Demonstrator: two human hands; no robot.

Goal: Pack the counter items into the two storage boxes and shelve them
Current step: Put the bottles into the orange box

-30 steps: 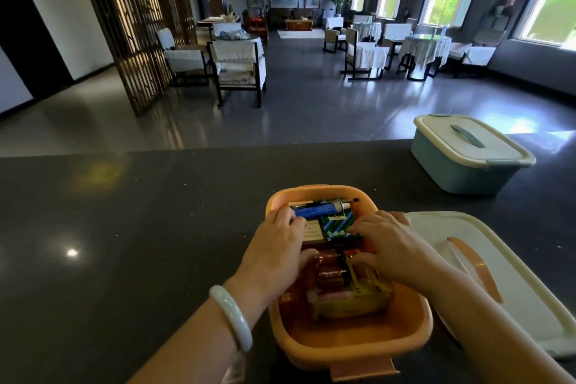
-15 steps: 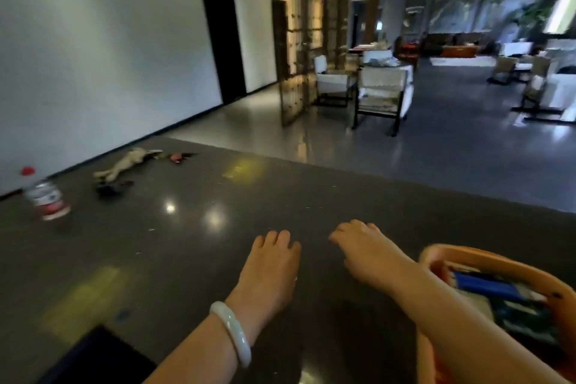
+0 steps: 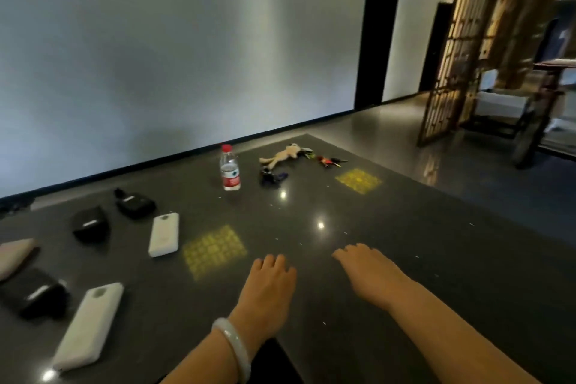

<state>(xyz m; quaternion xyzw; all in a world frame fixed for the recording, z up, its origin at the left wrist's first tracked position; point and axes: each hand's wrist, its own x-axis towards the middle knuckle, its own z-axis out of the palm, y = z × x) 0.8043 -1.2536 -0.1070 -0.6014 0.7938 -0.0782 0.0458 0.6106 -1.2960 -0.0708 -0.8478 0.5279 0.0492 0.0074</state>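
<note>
The dark counter (image 3: 405,259) carries many items not yet packed, and neither storage box is in view, so the step in hand seems to be fetching the next items. To do it well, I would take the biggest things first: the white power bank (image 3: 88,326) near the front left corner, the black case (image 3: 32,293) beside it, and the second white power bank (image 3: 164,234) further in. They fit flat in a box and leave room on top. Then the two black pouches (image 3: 92,223) toward the left edge and the water bottle (image 3: 230,168), which stands upright and may tip if it is pushed. Last come the plush toy (image 3: 285,154) and the small keys (image 3: 330,161) near the far edge. The left hand (image 3: 268,287) and the right hand (image 3: 371,274) hover over the front part of the counter, each grip released, fingers relaxed, holding nothing.
</note>
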